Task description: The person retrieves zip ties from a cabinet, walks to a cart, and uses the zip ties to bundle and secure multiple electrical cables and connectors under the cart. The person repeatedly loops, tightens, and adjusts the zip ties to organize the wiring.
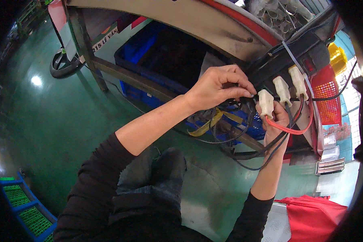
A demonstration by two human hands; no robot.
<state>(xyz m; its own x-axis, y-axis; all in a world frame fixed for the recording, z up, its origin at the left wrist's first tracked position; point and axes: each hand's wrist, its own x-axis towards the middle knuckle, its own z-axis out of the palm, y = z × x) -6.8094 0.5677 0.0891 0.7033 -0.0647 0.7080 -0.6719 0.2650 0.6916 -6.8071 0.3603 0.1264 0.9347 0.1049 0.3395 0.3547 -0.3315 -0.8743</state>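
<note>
My left hand (229,84) is closed in a pinch at the side of a black power strip (288,60). A small pale bit shows at its fingertips, too small to name. Just to the right, my right hand (279,117) is raised behind the nearest white plug (265,104), its fingers curled and partly hidden by it. What they hold cannot be made out. Two more white plugs (282,91) stand in a row along the strip. An orange-red cable (290,130) loops from the nearest plug, and black cables (266,147) hang across my right wrist.
The strip is at the end of a worn bench (181,18) with a metal frame. Beneath are a blue crate (135,50) and a torn yellow strip (209,123) among cables. A red basket (326,94) is at right, red cloth (316,218) lower right, and blue-green racks (32,213) lower left.
</note>
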